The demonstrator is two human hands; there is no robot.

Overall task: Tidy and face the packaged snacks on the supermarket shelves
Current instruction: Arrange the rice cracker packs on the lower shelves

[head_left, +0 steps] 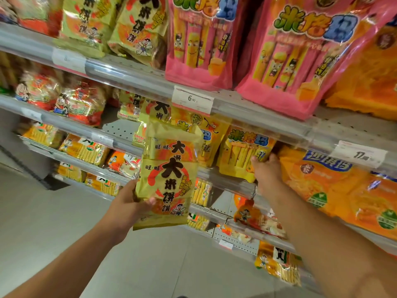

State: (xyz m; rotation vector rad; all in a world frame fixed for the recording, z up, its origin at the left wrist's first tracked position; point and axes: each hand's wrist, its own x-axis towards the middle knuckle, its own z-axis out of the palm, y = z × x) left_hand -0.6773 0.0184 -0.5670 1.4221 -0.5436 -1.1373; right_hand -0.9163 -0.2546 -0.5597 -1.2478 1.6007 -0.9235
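My left hand [131, 203] grips a gold rice-cracker bag [169, 175] by its lower left corner and holds it upright in front of the shelves. My right hand [265, 168] reaches into the middle shelf, its fingers on the right edge of a yellow corn-stick bag [242, 151]. Whether those fingers curl round the bag stays hidden behind the hand. More gold cracker bags [154, 112] stand on the same shelf behind the held one. Another yellow bag [206, 134] leans beside them.
Pink snack bags [296, 52] and gold bags [139, 29] fill the top shelf [133, 72]. Orange packs [335, 186] lie at the right. Red and yellow packs line the lower left shelves. Price tags [192, 100] hang on the shelf rails. Grey floor spreads below left.
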